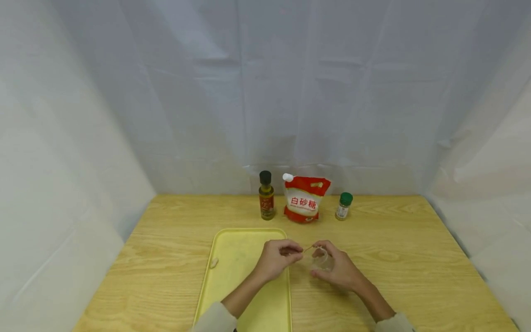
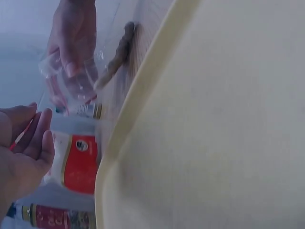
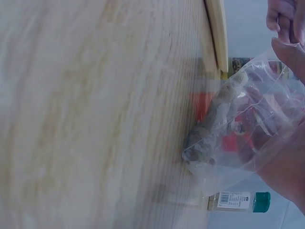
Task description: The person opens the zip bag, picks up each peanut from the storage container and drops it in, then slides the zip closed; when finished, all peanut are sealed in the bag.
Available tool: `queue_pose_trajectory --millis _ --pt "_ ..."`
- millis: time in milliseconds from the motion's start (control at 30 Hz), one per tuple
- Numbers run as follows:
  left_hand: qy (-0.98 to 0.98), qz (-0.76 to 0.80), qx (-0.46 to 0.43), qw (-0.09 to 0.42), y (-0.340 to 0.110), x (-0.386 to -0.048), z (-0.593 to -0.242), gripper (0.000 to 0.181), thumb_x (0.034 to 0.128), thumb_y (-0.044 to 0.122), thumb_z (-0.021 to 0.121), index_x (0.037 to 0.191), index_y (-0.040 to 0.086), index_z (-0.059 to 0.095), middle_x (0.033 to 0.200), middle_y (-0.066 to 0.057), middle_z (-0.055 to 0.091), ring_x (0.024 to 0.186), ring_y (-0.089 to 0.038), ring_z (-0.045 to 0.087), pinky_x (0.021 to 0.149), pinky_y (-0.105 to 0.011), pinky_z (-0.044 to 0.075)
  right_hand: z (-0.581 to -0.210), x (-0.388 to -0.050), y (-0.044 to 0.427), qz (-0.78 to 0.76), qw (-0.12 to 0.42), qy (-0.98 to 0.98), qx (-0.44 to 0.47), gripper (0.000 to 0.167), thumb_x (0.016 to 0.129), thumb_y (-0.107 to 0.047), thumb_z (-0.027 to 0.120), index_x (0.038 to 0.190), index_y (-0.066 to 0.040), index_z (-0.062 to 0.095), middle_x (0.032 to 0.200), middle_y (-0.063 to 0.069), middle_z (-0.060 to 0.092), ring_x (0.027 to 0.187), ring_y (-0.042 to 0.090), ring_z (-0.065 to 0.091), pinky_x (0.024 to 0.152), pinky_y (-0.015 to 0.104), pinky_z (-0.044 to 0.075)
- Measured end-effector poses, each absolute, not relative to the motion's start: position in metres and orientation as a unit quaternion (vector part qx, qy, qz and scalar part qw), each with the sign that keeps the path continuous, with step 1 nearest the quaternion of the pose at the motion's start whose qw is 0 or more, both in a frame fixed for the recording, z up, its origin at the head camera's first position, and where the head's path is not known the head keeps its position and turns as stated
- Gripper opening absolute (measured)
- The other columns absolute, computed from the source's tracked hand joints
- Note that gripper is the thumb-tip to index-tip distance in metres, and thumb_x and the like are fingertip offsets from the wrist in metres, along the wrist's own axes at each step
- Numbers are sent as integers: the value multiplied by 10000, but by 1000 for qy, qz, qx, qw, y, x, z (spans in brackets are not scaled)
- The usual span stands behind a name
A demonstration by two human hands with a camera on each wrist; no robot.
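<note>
A clear plastic bag (image 1: 322, 263) hangs from my right hand (image 1: 343, 272), which grips its upper part just above the table. Greyish-brown lumpy pieces (image 3: 202, 145) lie along the bag's bottom; their kind is hard to tell. My left hand (image 1: 274, 259) is beside the bag's mouth, thumb and fingertips pinched together. Between the two hands' fingertips runs a thin orange strip (image 1: 308, 248); whether it is a band or the bag's edge I cannot tell. Under my left forearm lies a yellow tray (image 1: 236, 244), with a small pale piece (image 1: 213, 263) at its left rim.
Along the back of the wooden table (image 1: 386, 240) stand a dark-capped oil bottle (image 1: 267, 198), a red and white sugar pouch (image 1: 306, 200) with a white spout, and a small green-lidded spice jar (image 1: 343, 207). Pale sheeting (image 1: 290, 92) encloses the back and both sides.
</note>
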State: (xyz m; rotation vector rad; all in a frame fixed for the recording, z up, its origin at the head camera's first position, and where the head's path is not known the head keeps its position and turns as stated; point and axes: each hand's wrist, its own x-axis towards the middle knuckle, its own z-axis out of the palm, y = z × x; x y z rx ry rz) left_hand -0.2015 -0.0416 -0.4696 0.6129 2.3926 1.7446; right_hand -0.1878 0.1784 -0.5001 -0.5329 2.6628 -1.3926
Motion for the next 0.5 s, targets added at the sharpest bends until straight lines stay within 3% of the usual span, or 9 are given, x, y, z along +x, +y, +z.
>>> queue_pose_trajectory --millis 333,500 --pt "835 519 182 34 -102 -208 -468 149 850 146 703 974 64 716 966 -120 721 851 -196 663 688 -195 507 -500 -187 179 -453 48 875 -163 585 779 -292 782 1259 -179 468 1091 27 644 1155 309 555 958 588 412" --pt "849 497 173 35 -131 -210 -470 180 835 117 713 997 39 703 990 -154 705 865 -247 649 674 -193 500 -501 -188 179 -455 47 874 -165 581 784 -296 777 1261 -177 468 1092 27 641 1156 312 554 961 598 408"
